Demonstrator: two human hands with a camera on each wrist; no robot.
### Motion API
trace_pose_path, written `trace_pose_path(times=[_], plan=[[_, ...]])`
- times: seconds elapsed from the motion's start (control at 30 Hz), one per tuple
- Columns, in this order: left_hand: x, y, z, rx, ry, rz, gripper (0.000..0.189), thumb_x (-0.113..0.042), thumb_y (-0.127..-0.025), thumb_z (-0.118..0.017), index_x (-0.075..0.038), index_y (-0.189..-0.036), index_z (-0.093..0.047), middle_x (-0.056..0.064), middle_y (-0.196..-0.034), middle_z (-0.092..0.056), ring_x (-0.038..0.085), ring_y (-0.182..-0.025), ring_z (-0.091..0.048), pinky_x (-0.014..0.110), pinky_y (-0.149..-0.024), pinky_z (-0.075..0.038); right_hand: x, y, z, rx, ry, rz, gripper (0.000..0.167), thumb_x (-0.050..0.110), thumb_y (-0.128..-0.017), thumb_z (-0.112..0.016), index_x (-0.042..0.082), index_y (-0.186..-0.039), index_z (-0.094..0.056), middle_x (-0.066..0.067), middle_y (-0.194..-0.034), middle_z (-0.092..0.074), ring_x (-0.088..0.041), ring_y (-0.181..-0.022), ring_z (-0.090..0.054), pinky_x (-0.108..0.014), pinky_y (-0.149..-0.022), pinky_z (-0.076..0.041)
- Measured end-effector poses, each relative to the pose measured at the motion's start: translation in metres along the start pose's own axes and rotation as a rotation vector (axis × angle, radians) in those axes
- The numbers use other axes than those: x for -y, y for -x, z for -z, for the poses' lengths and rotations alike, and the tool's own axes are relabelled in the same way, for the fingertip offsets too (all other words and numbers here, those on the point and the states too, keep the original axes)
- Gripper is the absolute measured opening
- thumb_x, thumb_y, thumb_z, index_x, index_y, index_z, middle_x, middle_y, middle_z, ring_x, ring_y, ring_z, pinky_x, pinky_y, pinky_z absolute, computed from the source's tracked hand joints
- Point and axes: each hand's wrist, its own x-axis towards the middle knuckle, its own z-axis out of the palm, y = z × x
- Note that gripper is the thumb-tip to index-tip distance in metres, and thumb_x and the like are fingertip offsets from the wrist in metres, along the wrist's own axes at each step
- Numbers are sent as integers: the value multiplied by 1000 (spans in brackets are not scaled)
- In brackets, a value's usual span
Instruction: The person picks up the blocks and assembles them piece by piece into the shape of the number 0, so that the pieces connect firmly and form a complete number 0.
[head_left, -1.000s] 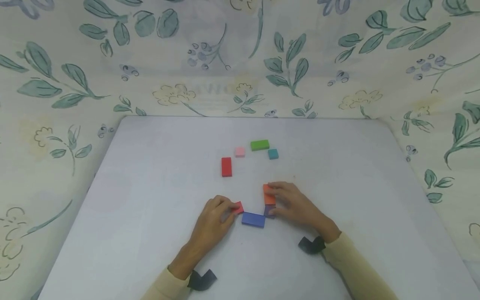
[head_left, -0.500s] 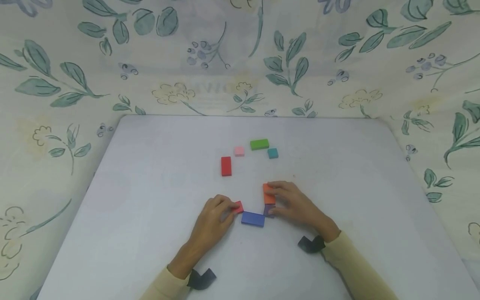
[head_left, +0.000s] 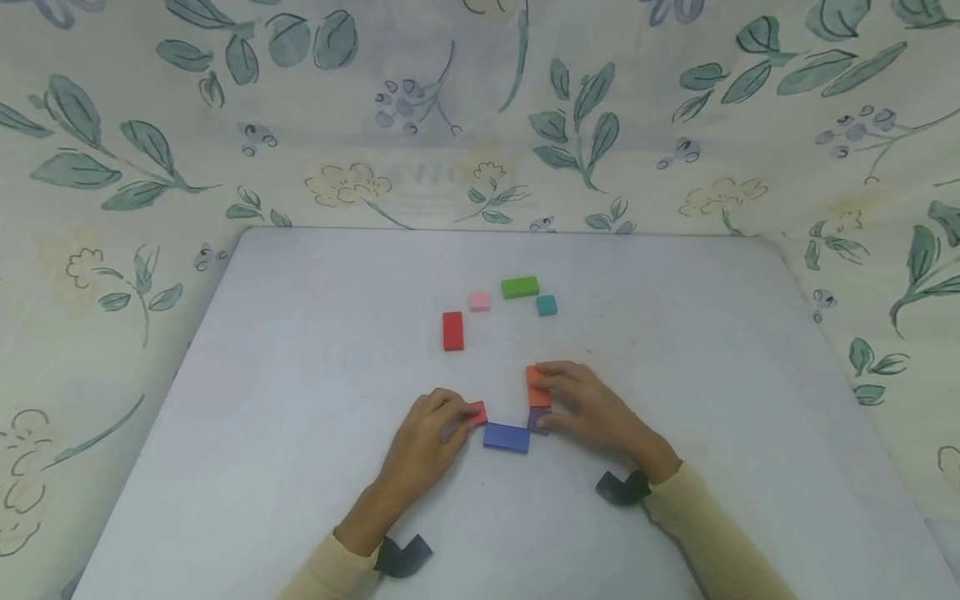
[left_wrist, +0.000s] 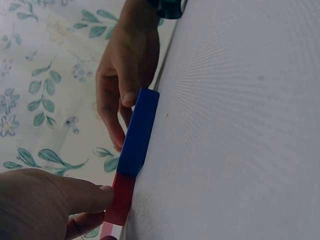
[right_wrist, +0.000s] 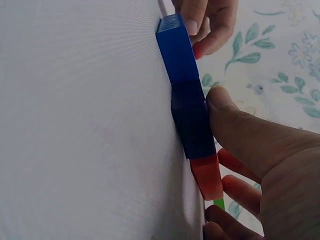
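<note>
My left hand (head_left: 424,437) pinches a small red block (left_wrist: 120,200) between thumb and fingers. One corner of that block meets the left end of a long blue block (head_left: 507,437) lying on the table. At the blue block's right end sits a small purple block (right_wrist: 192,120), with an orange block (head_left: 537,387) lined up directly behind it. My right hand (head_left: 592,412) holds this pair: its thumb lies on the purple block and its curled fingers are on the orange one. Fingers partly cover the small red, purple and orange blocks in the head view.
Farther back on the white table (head_left: 315,333) lie a long red block (head_left: 453,331), a pink block (head_left: 480,302), a green block (head_left: 520,287) and a teal block (head_left: 547,305), spaced slightly apart. Floral cloth (head_left: 450,108) hangs behind the table.
</note>
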Motion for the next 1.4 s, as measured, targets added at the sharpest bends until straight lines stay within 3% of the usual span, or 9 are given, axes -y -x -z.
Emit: trace_pose_path(times=[0.63, 1.0, 1.4], plan=[[0, 0, 5, 64, 18, 7, 26, -8, -83, -80, -20, -105, -75, -8, -100, -63, 9, -93, -58, 24, -80, -55, -1, -1, 0, 3, -14, -6, 54, 26, -81, -84, 14, -130, -65, -4, -145, -54, -27, -138, -46, -48, -112, -41], [-1, 0, 6, 58, 13, -14, 25, -7, -83, -80, -18, -105, -74, -8, -100, -63, 10, -92, -58, 24, -78, -54, 0, -1, 0, 10, -21, -15, 55, 27, -82, -83, 16, -132, -64, -3, -146, -53, -27, -139, -45, -49, -113, -41], [-2, 0, 6, 65, 10, 4, 25, -10, -83, -81, -19, -105, -75, -7, -99, -63, 10, -92, -57, 25, -79, -54, -1, -1, 0, 24, -26, -41, 54, 30, -83, -82, 17, -133, -64, -1, -146, -53, -25, -139, -45, -49, -112, -41]])
